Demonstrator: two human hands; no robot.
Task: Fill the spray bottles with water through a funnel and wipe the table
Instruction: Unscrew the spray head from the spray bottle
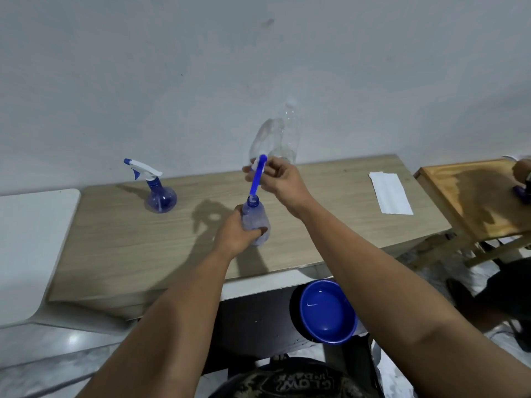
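here your left hand (234, 232) is wrapped around the belly of the open spray bottle (254, 218), which stands near the middle of the table (120, 239), a little toward its front edge. your right hand (277, 176) is closed on the blue and white trigger head (258, 173), held just above the bottle's neck with its tube hanging toward the opening.

judging by the thin blue plastic, the bottle will be light and will give under a squeeze, so hold it low on the round belly as you do; if wet, it will likely be slippery. the trigger head is stiff; take it by the collar, not the tube.

a second spray bottle (159, 189), capped, stands toward the back left corner. a clear plastic bottle (277, 139) stands at the back edge, and a white folded cloth or paper (390, 192) lies toward the back right corner. a blue basin (327, 311) sits below the front edge.

the bottles show no readable labels. mirrored lettering at the bottom of the view seems to read "glow"; the rest i cannot tell.
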